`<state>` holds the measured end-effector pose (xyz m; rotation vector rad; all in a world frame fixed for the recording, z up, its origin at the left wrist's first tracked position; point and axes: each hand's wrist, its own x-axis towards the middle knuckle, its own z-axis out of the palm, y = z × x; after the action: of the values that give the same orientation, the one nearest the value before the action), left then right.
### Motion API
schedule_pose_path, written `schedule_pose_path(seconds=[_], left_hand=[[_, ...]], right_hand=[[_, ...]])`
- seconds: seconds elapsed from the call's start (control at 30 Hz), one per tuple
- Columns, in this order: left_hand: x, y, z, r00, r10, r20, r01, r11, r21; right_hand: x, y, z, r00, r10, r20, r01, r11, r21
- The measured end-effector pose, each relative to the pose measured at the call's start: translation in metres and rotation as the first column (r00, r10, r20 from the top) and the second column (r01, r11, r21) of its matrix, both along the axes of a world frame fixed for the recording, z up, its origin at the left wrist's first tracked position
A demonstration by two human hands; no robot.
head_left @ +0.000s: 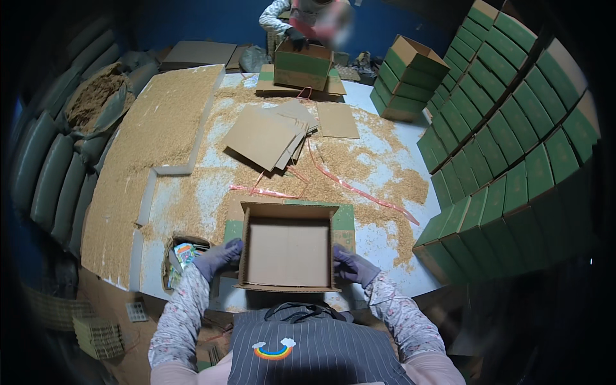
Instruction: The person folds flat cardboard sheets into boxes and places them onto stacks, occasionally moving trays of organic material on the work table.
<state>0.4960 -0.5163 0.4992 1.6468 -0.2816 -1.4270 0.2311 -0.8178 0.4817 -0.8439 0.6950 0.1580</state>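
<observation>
An open cardboard box (289, 253) stands before me at the table's near edge, its bare brown bottom showing. My left hand (218, 258), in a purple-grey glove, grips the box's left wall. Against the right wall is my right hand (355, 264), gloved alike, with its fingers on the cardboard. Some fingertips of both hands are hidden by the box walls. Under the box lies a flat green-and-brown cardboard piece (344, 217). Left of my left hand, a small container (168, 263) holds colourful printed packets (185, 253).
Loose wood shavings (154, 122) cover much of the white table (410, 135). Cardboard sheets (260, 135) and a red strap (359, 188) lie mid-table. Green boxes (494, 208) are stacked right, filled sacks (48, 167) left. Across the table, a person's gloved hand (297, 38) touches another box (301, 69).
</observation>
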Motion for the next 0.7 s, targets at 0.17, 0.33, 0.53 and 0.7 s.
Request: schedule_pose_path(seconds=[0.17,0.33,0.53,0.7], left_hand=[[-0.045,-0.032,-0.002,0.758,-0.132,0.639,-0.074,0.956,0.284],[-0.031,-0.028,0.0,0.794,-0.266,0.546,0.126,0.952,0.28],[-0.09,-0.164,0.116,0.862,-0.236,0.449,0.376,0.891,-0.254],[-0.17,-0.319,0.22,0.824,0.128,0.552,0.458,0.426,-0.781]], right_hand=[[0.031,0.039,-0.017,0.987,0.026,-0.161,-0.14,0.64,-0.755],[-0.001,0.062,0.008,0.993,0.027,0.115,0.063,0.704,-0.708],[-0.162,0.066,-0.014,0.592,-0.731,0.341,0.806,0.537,-0.25],[-0.332,0.047,0.099,-0.067,-0.873,0.483,0.976,-0.158,-0.15]])
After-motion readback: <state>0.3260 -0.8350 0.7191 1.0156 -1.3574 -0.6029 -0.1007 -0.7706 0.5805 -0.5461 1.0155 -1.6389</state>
